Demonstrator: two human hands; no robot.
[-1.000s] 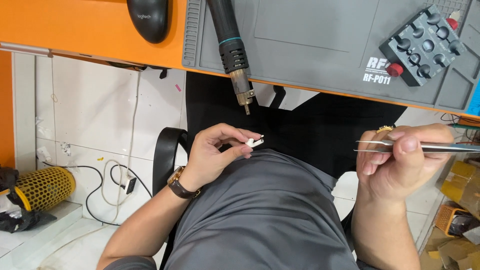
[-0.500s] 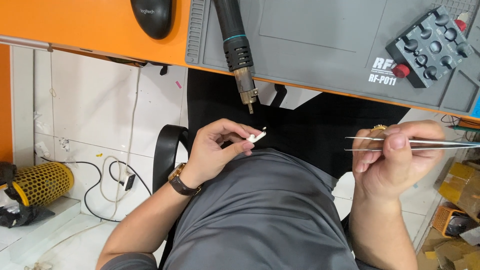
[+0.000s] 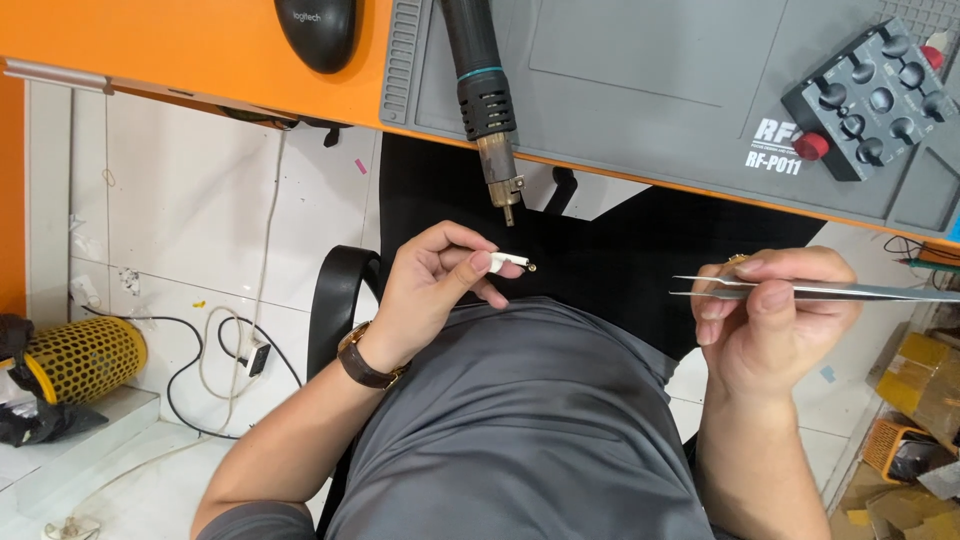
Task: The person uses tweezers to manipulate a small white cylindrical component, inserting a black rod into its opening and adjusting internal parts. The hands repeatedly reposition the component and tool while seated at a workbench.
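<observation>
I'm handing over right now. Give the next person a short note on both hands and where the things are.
Left hand: pinches a small white part, held below the hot-air nozzle and apart from it.
Right hand: holds metal tweezers, tips pointing toward the part, not touching it.
The nozzle's handle lies on the grey mat and overhangs the desk edge.
Done: part and tweezers in hand.
Left: tweezers not yet on the part.

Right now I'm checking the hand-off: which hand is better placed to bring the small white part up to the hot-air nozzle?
Probably the left hand. It pinches the small white part just below the hot-air nozzle. The right hand holds tweezers off to the side.
</observation>
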